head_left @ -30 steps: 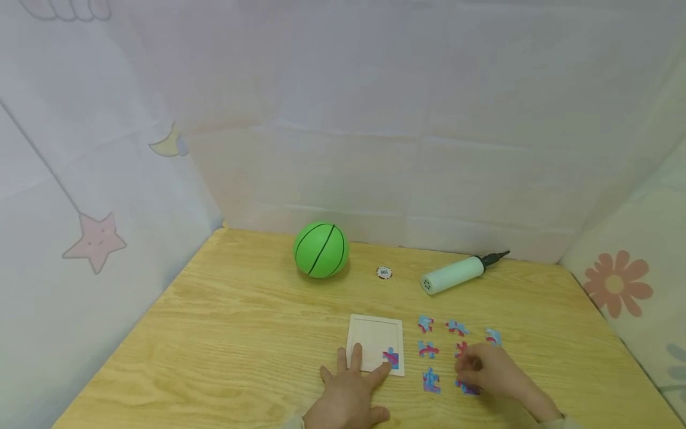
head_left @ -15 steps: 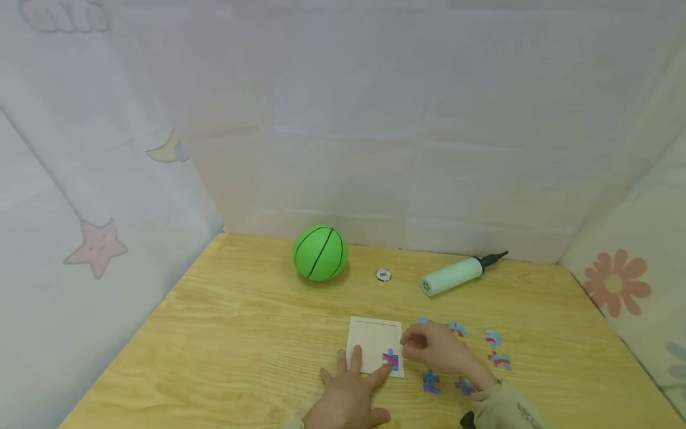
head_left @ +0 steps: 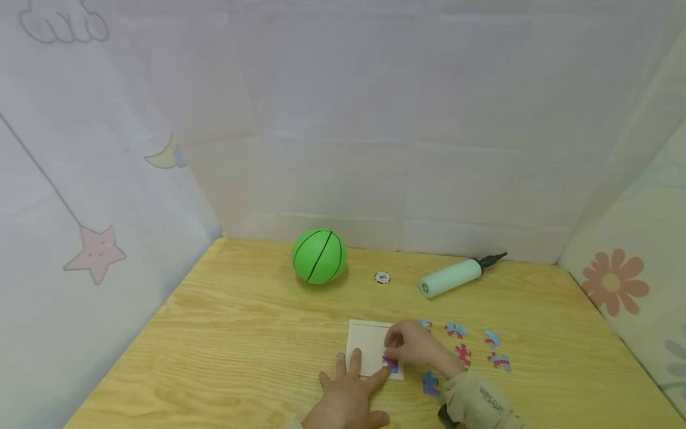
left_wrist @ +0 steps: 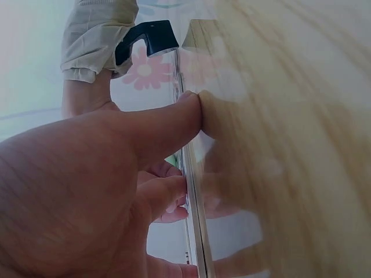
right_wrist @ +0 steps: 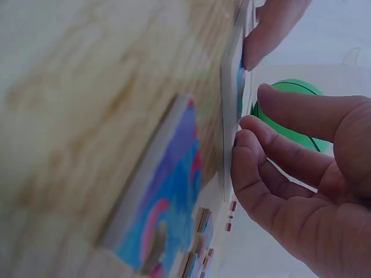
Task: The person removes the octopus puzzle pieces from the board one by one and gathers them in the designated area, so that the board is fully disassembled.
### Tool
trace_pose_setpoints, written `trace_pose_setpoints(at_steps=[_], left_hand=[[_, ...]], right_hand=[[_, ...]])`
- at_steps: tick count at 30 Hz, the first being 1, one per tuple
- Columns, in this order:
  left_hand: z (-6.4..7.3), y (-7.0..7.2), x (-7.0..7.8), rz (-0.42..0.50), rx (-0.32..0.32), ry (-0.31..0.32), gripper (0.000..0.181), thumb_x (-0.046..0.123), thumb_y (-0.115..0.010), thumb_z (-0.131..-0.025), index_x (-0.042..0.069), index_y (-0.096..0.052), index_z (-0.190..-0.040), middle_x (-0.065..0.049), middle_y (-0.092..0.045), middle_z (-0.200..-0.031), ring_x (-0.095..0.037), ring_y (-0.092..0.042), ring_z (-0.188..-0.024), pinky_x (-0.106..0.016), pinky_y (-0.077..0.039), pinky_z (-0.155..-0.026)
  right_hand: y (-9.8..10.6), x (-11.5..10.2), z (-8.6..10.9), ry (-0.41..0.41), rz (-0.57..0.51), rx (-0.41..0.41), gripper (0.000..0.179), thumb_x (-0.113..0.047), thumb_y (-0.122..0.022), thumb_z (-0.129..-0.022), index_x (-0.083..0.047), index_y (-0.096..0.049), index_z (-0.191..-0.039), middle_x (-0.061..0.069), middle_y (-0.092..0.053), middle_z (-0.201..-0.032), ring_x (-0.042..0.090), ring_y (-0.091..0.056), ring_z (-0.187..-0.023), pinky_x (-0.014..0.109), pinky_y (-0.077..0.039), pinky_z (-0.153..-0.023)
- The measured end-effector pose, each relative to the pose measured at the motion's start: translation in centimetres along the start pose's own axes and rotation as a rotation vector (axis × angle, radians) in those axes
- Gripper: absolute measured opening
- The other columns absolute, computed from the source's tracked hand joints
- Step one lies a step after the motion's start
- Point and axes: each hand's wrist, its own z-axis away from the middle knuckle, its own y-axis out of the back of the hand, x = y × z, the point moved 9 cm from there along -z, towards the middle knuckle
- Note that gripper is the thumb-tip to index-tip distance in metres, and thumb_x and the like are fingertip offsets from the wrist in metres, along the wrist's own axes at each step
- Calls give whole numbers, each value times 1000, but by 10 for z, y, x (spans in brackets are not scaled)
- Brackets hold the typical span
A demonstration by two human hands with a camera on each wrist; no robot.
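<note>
My left hand [head_left: 345,396] lies spread on the table, its fingertips on the lower part of a pale wooden puzzle board [head_left: 367,333]. One of its fingers reaches the purple and pink puzzle piece [head_left: 393,364] in the board's lower right corner. My right hand [head_left: 415,345] hovers over the board's right side, with its fingertips at the top of that piece. In the right wrist view, thumb and fingers [right_wrist: 278,150] are loosely bent with a gap between them, and I see nothing held. The left wrist view shows the left thumb [left_wrist: 168,124] touching the table.
Several loose puzzle pieces [head_left: 463,354] lie right of the board, some hidden by the right hand and sleeve [head_left: 477,399]. Farther back are a green ball [head_left: 320,257], a round chip [head_left: 383,277] and a pale green hand pump [head_left: 451,279]. Fabric walls surround the table.
My right hand has moved left from the loose pieces to the board's right side, coming over the piece there. The left hand has stayed in place.
</note>
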Motion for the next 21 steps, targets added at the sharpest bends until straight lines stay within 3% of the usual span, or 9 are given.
trace_pose_setpoints(at_steps=[5, 15, 21], left_hand=[[0, -2, -1, 6, -11, 9, 71, 62, -69, -74, 44, -46, -139, -23, -31, -148, -55, -27, -132, -80, -29, -83], [0, -1, -2, -16, 13, -2, 76, 64, -68, -74, 43, -43, -142, -23, -32, -148, -55, -29, -131, -79, -32, -83], [-1, -2, -3, 0, -6, 26, 96, 63, -70, -71, 12, -39, -146, -21, -32, -150, -53, -29, -132, -78, -33, -84]], right_hand=[[-2, -2, 0, 11, 22, 0, 11, -7, -77, -79, -8, -67, -72, -6, -59, -68, 5, -51, -61, 21, -45, -56], [-2, -2, -1, 0, 18, -15, 11, 0, -76, -75, -4, -66, -73, -1, -59, -69, 8, -50, -61, 22, -43, -56], [-1, -1, 0, 0, 29, -8, 13, -1, -77, -74, -5, -65, -72, -3, -57, -68, 7, -49, -60, 22, -42, -55]])
